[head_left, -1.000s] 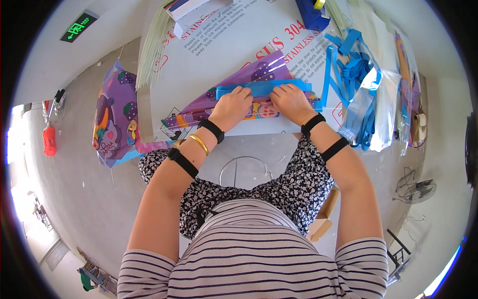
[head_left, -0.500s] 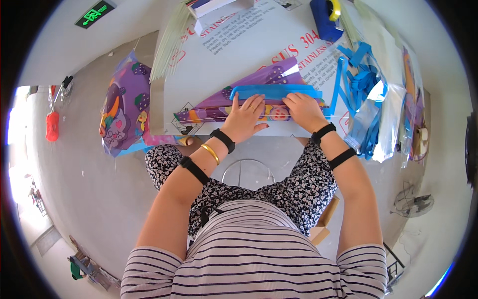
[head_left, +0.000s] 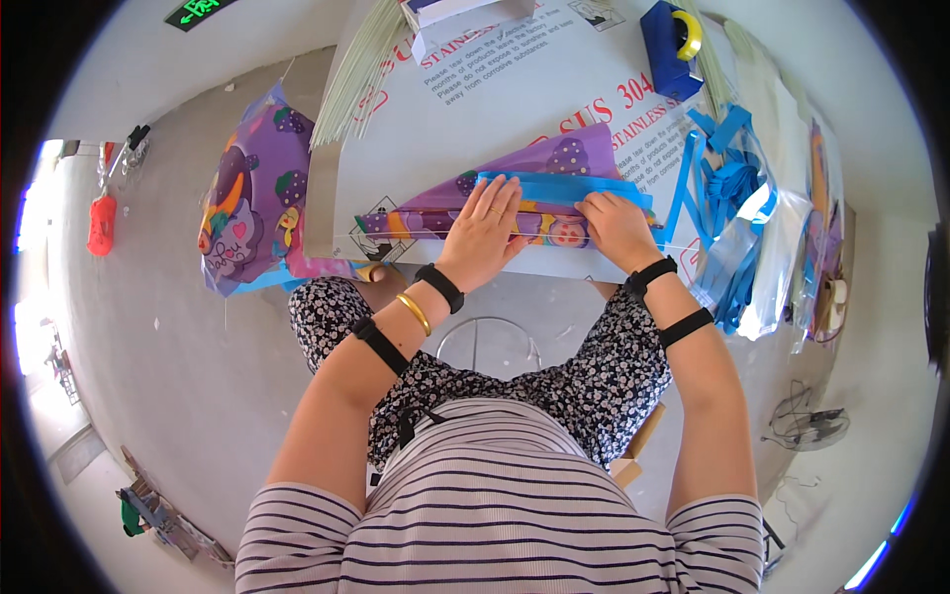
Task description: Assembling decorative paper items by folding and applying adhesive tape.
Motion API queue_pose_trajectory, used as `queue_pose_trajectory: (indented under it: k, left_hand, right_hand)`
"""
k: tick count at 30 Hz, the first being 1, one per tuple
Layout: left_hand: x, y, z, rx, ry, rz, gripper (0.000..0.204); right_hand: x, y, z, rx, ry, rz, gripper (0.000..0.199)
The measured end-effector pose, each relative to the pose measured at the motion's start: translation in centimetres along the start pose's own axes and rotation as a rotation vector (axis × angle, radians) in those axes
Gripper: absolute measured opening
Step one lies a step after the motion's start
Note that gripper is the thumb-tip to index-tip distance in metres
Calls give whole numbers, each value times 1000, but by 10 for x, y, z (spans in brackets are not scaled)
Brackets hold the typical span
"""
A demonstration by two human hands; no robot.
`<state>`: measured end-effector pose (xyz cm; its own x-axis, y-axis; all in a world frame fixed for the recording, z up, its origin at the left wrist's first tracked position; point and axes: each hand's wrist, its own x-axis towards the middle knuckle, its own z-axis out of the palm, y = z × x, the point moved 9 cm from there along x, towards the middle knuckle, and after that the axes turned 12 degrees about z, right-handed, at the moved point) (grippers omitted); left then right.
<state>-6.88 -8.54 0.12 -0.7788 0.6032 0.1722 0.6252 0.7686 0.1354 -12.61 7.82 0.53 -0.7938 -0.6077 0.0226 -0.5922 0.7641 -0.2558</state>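
Note:
A folded purple printed plastic sheet (head_left: 566, 156) lies near the table's front edge, its colourful lower part gathered into a narrow band. Along the fold runs a blue strip (head_left: 562, 187). My left hand (head_left: 481, 236) lies flat over the strip's left part, fingers stretched out side by side. Toward the strip's right end, my right hand (head_left: 621, 230) has its fingers bent and closed at the strip's lower edge; its thumb is hidden. A thin pale rod or string crosses the band below the hands.
Loose blue ribbon (head_left: 732, 183) piles up on the right beside clear plastic film (head_left: 777, 262). A blue tape dispenser (head_left: 665, 54) stands at the back right. Thin pale rods (head_left: 358, 84) lie back left. Another purple printed sheet (head_left: 259, 188) hangs at the table's left.
My left hand's fingers have drawn together and lie flatter on the strip. My right hand's fingers have curled in more at its lower edge. The whole view has shifted slightly.

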Motion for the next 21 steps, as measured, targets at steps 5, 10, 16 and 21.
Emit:
queue_pose_trajectory:
  k: [5,10,16,21]
  left_hand:
    - [-19,-12,10,89,-125,-114,79]
    - [-32,-21,14,21,-117,-160,78]
    - [-36,-27,19,-21,-116,-167,78]
    - [-42,-23,27,-59,-132,-176,88]
  right_hand:
    - [-1,1,-1,22,-13,25,24]
    - [0,1,-2,32,-9,44,23]
    - [1,6,-1,49,-54,71,29]
    - [4,9,-8,148,-39,131,20]
